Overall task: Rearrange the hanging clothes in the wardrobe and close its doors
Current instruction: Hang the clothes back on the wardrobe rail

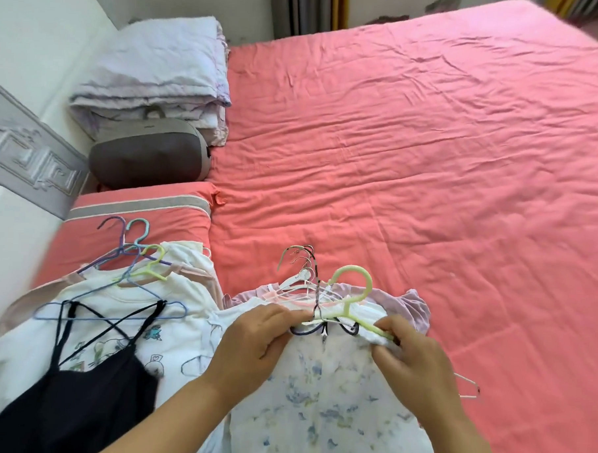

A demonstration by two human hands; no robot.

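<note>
Our left hand (254, 344) pinches the neckline of a white floral garment (330, 409), while our right hand (412, 354) grips the arm of the pale green hanger (351, 297) threaded into it. This garment tops a pile of clothes on hangers lying on the bed (430, 163). Just beside it to the left lies a second pile, with a black strappy dress (88, 398) over a white printed shirt (121, 342). Further back sit a pink pillow (133, 226), a grey cushion (150, 158) and a folded quilt (153, 69).
</note>
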